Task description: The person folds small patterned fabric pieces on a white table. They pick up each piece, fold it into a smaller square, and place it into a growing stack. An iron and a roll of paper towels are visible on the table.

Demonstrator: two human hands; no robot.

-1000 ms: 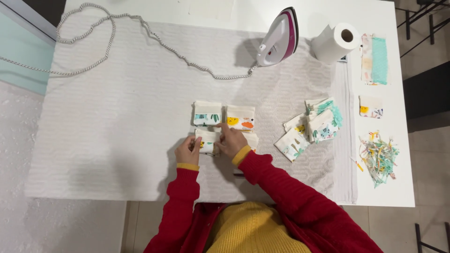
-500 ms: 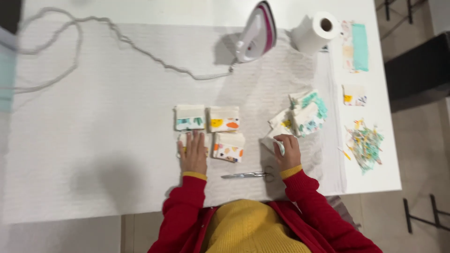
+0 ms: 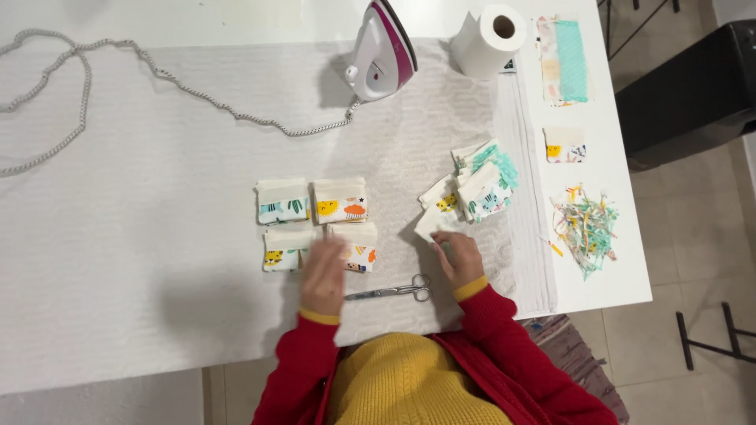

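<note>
Several small folded printed fabric pieces lie in a two-by-two block (image 3: 315, 201) on the white padded table (image 3: 157, 197). My left hand (image 3: 324, 275) rests flat at the lower edge of that block, over the gap between the two lower pieces (image 3: 285, 248). My right hand (image 3: 458, 256) grips a pale folded fabric piece (image 3: 435, 223) at the near edge of a loose pile of printed fabric pieces (image 3: 480, 181). Scissors (image 3: 390, 292) lie on the table between my two hands, close to the table's front edge.
An iron (image 3: 382, 51) stands at the back with its braided cord (image 3: 157, 75) trailing left. A paper towel roll (image 3: 490, 39), a striped cloth (image 3: 563, 47), one more folded piece (image 3: 565, 144) and a heap of coloured scraps (image 3: 587, 228) lie along the right side.
My right hand left the block of folded pieces and moved right to the loose pile, closing on a pale piece. My left hand stayed at the block. The camera shifted.
</note>
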